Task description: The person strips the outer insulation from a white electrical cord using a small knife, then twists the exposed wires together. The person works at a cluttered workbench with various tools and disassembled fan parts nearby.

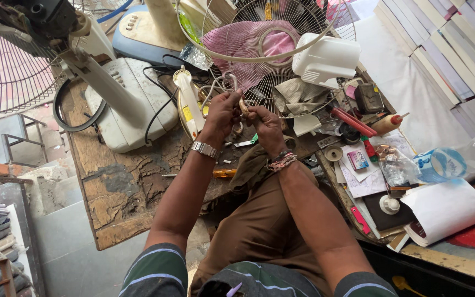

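Observation:
My left hand (222, 113) and my right hand (265, 124) meet over a worn wooden workbench (122, 187). Both grip a small pale part (243, 106) joined to a white wire (224, 82) that loops up toward a fan grille (259, 66). The left wrist wears a metal watch (204, 149), the right wrist thread bands (281, 161). A pink fan blade (248, 41) lies behind the grille. How the fingers hold the part is partly hidden.
A white fan base (133, 104) and a second fan's guard (6, 71) stand at the left. At the right lie a white motor cover (325, 58), red tools (353, 122), a glue bottle (388, 124), papers (443, 209) and small boxes. A screwdriver (224, 173) rests near my knee.

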